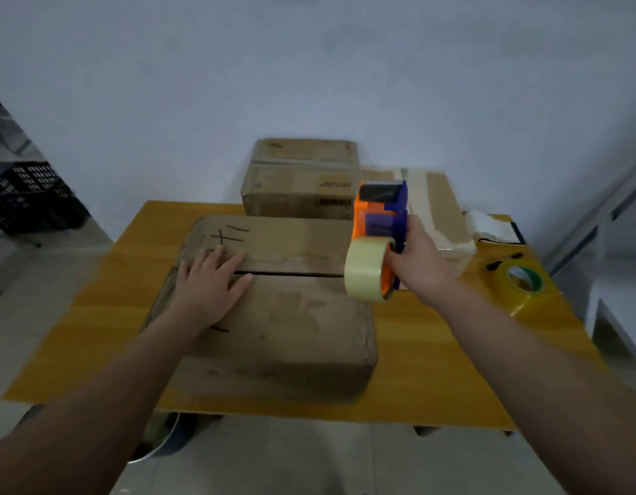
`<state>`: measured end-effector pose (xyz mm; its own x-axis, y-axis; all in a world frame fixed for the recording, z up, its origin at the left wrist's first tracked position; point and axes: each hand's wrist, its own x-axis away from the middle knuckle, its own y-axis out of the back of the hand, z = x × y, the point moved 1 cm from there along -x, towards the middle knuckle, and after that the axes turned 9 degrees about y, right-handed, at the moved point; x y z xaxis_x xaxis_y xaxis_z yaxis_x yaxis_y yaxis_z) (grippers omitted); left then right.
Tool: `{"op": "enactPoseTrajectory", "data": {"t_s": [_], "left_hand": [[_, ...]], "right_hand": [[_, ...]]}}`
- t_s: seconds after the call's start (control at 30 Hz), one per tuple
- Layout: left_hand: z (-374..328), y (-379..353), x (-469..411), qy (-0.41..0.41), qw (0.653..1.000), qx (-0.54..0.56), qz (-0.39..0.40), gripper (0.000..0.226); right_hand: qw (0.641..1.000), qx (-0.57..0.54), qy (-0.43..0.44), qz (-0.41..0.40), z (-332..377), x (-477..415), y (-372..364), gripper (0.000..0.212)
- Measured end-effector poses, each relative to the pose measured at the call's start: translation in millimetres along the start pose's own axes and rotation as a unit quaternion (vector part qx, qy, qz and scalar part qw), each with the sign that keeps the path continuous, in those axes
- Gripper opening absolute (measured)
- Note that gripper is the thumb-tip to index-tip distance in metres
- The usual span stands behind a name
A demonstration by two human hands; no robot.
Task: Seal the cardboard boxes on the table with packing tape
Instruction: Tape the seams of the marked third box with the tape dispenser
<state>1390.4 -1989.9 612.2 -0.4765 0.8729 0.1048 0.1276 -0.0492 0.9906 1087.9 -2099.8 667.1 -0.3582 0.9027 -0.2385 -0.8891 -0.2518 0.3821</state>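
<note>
Nearest me, the big cardboard box (pixel 291 323) sat mid-table (pixel 434 387), its centre seam (pixel 291 274) showing as a dark slit with no tape on it that I could see. I had the left hand (pixel 211 280) flat across the flaps, fingers spread, pressing down. The right hand (pixel 416 259) was wrapped around the tape dispenser (pixel 381 223), held at the seam's right end. Behind, the right-hand box (pixel 438 209) already wore a pale strip. The rear box (pixel 302 180) was too blurred to judge, possibly untaped. I reckoned one was sealed, with this one not yet begun.
</note>
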Motion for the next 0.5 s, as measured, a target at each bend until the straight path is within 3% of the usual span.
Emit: {"op": "enactPoseTrajectory", "data": {"t_s": [0.1, 0.23, 0.4, 0.5], "left_hand": [[45.0, 4.5, -4.0, 0.062, 0.997, 0.023, 0.032, 0.065], [65.6, 4.7, -2.1, 0.056, 0.975, 0.197, 0.090, 0.070], [47.9, -1.6, 4.4, 0.054, 0.977, 0.198, 0.061, 0.067], [29.8, -1.5, 17.4, 0.049, 0.977, 0.198, 0.062, 0.063]], "right_hand": [[0.999, -0.036, -0.008, 0.029, 13.6, -0.9, -40.2, 0.046], [0.998, -0.048, -0.014, 0.023, 23.6, -2.7, -81.5, 0.052], [0.999, -0.029, 0.028, -0.008, 33.6, -5.1, -107.1, 0.053], [0.995, 0.068, 0.078, 0.008, 40.6, -3.6, -108.7, 0.051]]}}
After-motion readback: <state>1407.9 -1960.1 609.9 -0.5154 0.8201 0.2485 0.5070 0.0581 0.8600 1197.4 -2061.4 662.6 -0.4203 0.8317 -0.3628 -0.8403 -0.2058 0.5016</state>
